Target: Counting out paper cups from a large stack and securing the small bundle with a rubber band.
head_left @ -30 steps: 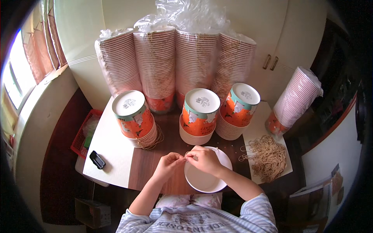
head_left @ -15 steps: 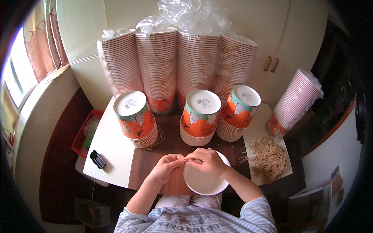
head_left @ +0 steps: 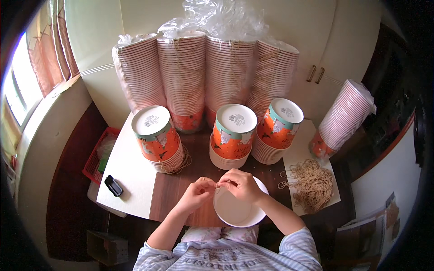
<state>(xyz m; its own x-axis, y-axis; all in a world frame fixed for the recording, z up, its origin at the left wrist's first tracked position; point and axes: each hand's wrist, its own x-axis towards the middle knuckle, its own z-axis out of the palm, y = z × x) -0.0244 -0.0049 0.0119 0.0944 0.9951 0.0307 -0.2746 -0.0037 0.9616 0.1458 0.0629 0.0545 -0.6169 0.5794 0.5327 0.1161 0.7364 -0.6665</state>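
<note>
A paper bucket (head_left: pixel 238 208) sits at the table's near edge, its white inside facing up toward me. At its far left rim, my left hand (head_left: pixel 200 192) and my right hand (head_left: pixel 242 185) meet fingertip to fingertip. Both are closed in a pinch on a thin tan cord (head_left: pixel 218 188), a short loop of which shows between them. How the cord passes through the rim is hidden by my fingers. To the right lies a loose heap of the same tan cord (head_left: pixel 313 186).
Upside-down orange buckets stand in stacks: a left stack (head_left: pixel 158 142) with cords hanging off it, a middle stack (head_left: pixel 233 140) and a right stack (head_left: pixel 279 128). Tall plastic-wrapped bucket stacks (head_left: pixel 183 77) line the back. Another wrapped stack (head_left: pixel 343 117) leans at right. A black plastic case (head_left: pixel 114 185) lies left.
My right hand has shifted slightly up and its fingers have moved, so a small cord loop now shows. The left hand has turned a little, its fingers curled more. The bucket stays put.
</note>
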